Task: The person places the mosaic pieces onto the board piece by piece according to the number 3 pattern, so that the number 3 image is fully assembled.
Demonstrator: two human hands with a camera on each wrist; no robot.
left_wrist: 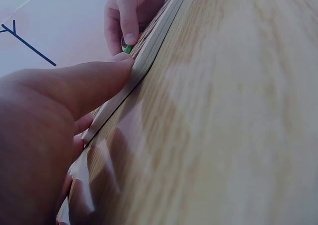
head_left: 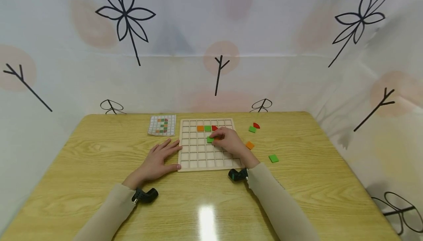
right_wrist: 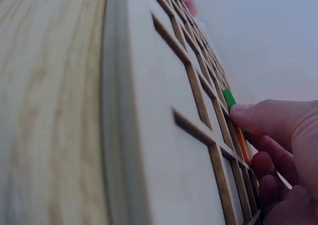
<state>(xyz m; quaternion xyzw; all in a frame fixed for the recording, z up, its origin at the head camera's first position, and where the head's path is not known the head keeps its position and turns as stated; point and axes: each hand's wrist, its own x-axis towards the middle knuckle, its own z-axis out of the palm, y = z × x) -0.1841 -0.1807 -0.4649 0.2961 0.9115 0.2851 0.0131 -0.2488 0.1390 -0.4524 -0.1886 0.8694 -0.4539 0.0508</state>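
A wooden grid board [head_left: 193,164] lies on the table, with an orange square tile [head_left: 200,128], a green square tile [head_left: 207,128] and a red quarter-round tile [head_left: 214,128] in one row. Over a lower row, my right hand [head_left: 228,141] pinches another green square tile [head_left: 210,140] between thumb and fingers. Under those fingers an orange tile [right_wrist: 243,146] sits in the grid, partly hidden. My left hand [head_left: 158,163] lies with fingers spread at the board's left side, its thumb and fingertips right at the edge.
A printed grid card [head_left: 152,127] with coloured cells lies behind my left hand. Right of the board are a loose red quarter-round piece [head_left: 256,125], a green square [head_left: 252,129], an orange square [head_left: 249,145] and another green square [head_left: 273,158]. A patterned cloth [head_left: 185,83] hangs behind the table.
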